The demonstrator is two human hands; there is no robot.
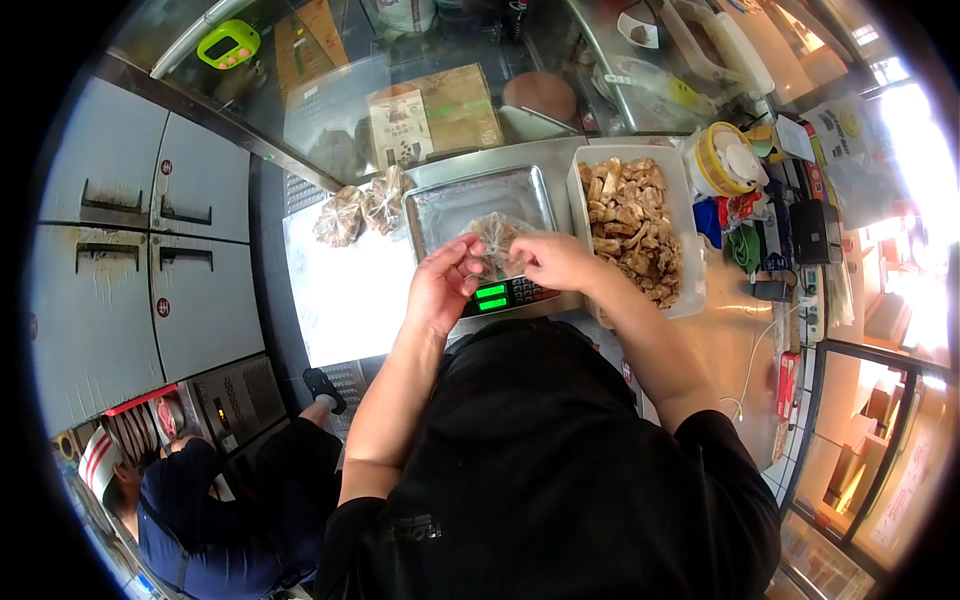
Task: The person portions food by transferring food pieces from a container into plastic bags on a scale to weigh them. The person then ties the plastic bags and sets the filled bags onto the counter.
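Note:
A clear plastic bag with brown pieces (496, 232) is between my hands, over the front of a metal scale tray (440, 205). My left hand (446, 280) is at the bag's left side, its fingers curled against the plastic. On the right, my right hand (552, 262) pinches the bag's gathered top. Below the bag, the scale's display (491, 297) glows green. An open white tub (688, 235) of brown chunks (632, 215) stands right of the scale. Two filled bags (340, 217) lie on the white board (325, 300) to the left.
Behind the scale are a cardboard box (465, 108) and glass panels. A yellow-rimmed bucket (722, 160) and assorted packages stand at the right. White cabinets (100, 180) line the left. Another person (220, 510) in dark clothes and a striped cap is at the lower left.

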